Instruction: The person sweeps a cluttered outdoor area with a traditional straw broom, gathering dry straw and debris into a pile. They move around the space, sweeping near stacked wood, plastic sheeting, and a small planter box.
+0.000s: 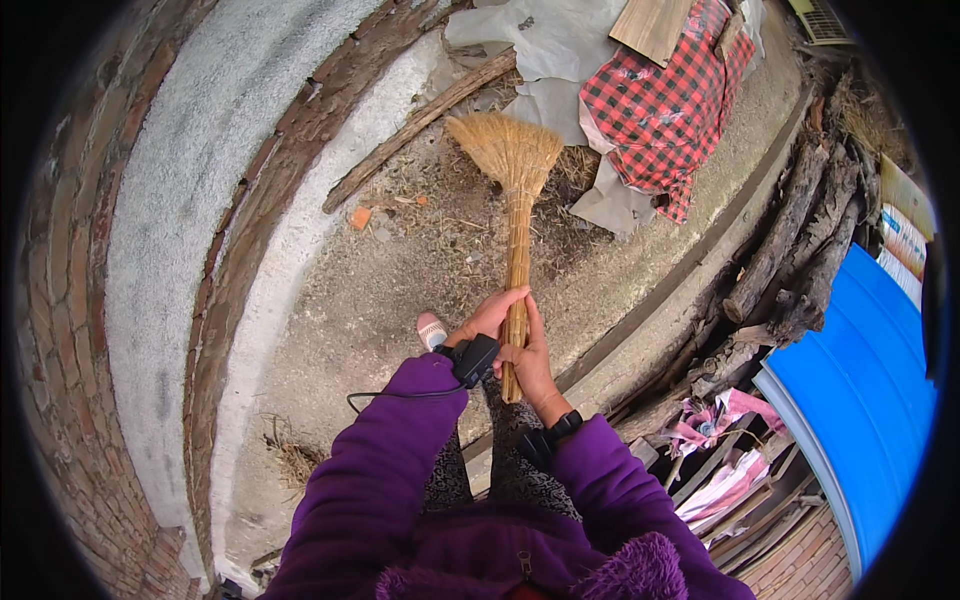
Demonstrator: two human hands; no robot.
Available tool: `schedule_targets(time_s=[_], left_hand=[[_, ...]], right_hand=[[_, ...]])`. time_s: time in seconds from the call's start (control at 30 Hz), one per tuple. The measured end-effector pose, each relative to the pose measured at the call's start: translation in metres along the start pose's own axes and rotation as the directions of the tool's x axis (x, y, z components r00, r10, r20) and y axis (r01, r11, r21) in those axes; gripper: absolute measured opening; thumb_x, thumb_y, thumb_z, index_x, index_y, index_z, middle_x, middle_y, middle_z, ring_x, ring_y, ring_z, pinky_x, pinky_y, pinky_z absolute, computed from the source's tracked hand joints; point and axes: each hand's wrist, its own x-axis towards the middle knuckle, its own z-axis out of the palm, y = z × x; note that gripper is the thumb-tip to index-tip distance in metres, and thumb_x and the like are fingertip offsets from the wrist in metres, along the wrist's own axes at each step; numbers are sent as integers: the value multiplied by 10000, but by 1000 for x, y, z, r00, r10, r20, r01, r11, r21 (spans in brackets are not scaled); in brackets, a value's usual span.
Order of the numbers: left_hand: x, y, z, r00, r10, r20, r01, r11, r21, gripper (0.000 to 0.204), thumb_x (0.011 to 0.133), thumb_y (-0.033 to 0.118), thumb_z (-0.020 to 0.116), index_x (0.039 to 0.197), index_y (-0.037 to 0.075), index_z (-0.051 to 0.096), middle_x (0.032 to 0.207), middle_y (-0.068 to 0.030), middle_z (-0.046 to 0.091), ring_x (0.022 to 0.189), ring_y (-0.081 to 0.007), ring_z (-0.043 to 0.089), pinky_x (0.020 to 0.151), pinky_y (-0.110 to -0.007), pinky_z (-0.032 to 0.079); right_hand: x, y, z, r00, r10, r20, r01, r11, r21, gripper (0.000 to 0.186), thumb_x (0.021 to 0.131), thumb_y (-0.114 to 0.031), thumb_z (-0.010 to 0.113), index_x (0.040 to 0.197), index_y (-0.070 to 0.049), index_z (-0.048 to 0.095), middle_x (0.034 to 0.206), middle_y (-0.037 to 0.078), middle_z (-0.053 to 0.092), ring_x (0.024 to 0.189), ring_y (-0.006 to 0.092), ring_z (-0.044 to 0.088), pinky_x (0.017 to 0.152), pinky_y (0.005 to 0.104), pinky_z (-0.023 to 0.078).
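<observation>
A straw hand broom [518, 225] points away from me, its fanned bristles at the far end over scattered debris on the ground. Both of my hands are on its bound handle. My left hand [490, 315] grips the handle from the left side, the fingers partly hidden behind it. Lower down, my right hand [532, 362] wraps round the handle from the right, thumb across the front. The handle's butt end sticks out below the right hand. Dark devices are strapped on both wrists.
A wooden stick [420, 130] leans along the whitewashed wall base at the left. Far right of the broom lies a red and black checked cloth [655, 110] beside grey sheeting [545, 40]. Logs [790, 230] and a blue metal panel [850, 370] line the right. Orange fragments [360, 217] lie on the ground.
</observation>
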Motion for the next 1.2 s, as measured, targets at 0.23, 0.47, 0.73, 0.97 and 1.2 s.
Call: schedule_targets(time_s=[0.23,0.47,0.73,0.97,1.2], left_hand=[[61,72,-37,939,339,-51,-260,802,538,362,954,325,473,1142,17,496,966,-66,567,869,-130,547,743,-295,466],[35,15,-74,959,282,-44,-280,959,41,318,990,294,373,1123,10,430,925,-126,571,881,-299,627,780,-407,530],[-38,-91,-63,978,185,-93,-195,974,-115,372,983,281,405,1249,23,367,1079,-150,549,962,-313,605,839,-418,508],[-42,-93,-31,983,182,-22,-183,979,-85,433,972,239,445,1332,36,316,1132,-105,517,1002,-272,583,882,-390,490],[50,-2,-39,935,339,-105,-291,903,316,363,963,228,464,1261,27,417,1069,-78,525,939,-146,533,799,-287,467]], right_hand=[[134,19,16,952,-267,-148,182,886,-427,877,726,77,554,1458,-162,134,1184,189,502,880,319,605,752,349,505],[99,28,20,999,-51,-11,24,645,-764,861,739,42,576,1446,-148,123,1178,253,502,1010,412,555,832,439,462],[-12,61,-9,993,118,29,-57,658,-751,851,731,3,576,1448,-159,147,1154,263,522,997,397,566,788,412,477],[-39,52,-18,995,97,-33,-101,862,-496,910,705,138,475,1469,-203,118,1159,142,529,864,234,589,658,303,497],[78,33,-1,963,-235,-134,147,871,-469,863,746,75,487,1464,-152,67,1064,204,582,854,289,617,679,344,507]])
